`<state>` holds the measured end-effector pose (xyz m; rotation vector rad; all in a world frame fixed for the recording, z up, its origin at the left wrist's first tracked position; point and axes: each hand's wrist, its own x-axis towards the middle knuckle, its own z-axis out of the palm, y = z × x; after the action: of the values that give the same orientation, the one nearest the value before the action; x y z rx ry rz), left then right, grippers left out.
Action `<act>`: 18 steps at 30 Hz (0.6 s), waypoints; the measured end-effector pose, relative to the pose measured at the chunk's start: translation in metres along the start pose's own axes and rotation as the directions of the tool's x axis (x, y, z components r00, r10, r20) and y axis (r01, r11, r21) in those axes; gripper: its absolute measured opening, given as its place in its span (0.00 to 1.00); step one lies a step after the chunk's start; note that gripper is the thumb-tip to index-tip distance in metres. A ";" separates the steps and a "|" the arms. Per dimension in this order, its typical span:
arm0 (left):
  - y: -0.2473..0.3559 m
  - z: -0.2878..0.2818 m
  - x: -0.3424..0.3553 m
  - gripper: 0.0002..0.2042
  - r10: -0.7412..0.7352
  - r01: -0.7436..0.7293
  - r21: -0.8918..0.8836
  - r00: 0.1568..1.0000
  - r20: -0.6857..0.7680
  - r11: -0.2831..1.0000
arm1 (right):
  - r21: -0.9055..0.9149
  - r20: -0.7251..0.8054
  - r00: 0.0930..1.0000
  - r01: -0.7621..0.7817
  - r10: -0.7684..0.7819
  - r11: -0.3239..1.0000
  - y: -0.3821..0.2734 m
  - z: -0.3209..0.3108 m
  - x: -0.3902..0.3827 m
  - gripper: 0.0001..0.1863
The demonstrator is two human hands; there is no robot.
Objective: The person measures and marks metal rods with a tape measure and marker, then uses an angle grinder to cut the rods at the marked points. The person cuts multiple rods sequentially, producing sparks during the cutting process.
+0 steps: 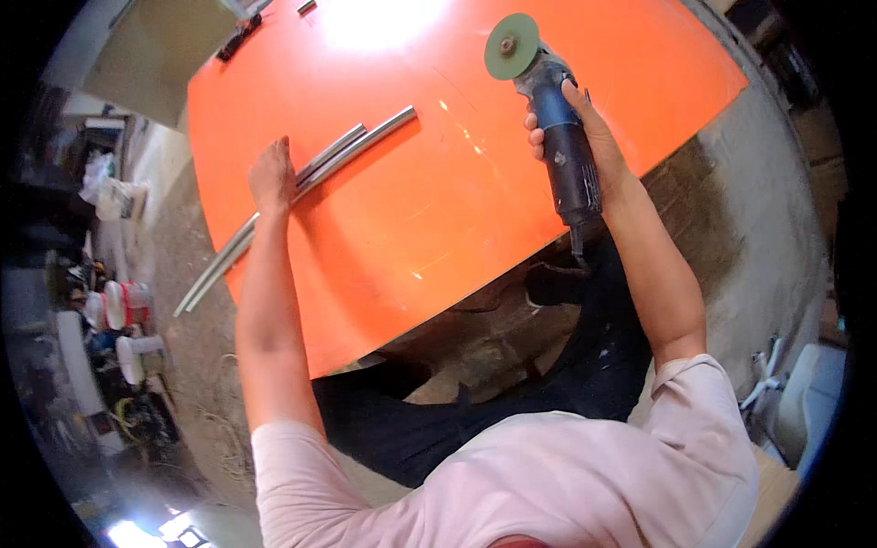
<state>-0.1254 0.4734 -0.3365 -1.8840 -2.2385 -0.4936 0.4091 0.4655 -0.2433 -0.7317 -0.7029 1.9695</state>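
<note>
In my right hand [598,137] is an angle grinder [568,151] with a dark blue and black body, my fingers wrapped round it. Its green disc [512,46] points away from me, above the orange tabletop [438,215] and apart from the tubes. My left hand [272,175] is closed at the shiny metal tubes [365,143], and its fingers are partly hidden. These tubes lie side by side, slanting across the table. Their near ends stick out past its left edge.
A small dark tool [239,38] lies at the table's far left, with a short metal piece [307,6] near it. White and red spools [128,303] stand on the floor to the left. A pale chair [811,397] is at the right.
</note>
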 end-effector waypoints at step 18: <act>0.368 -0.112 -0.155 0.25 0.248 0.623 -0.761 0.719 0.649 0.183 | -0.074 0.154 0.987 -0.029 0.041 0.997 0.026 0.004 -0.006 0.34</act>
<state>0.2553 0.3439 -0.2338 -2.5286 -3.0173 -2.1367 0.3952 0.4481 -0.2578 -0.6414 -0.8630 2.0584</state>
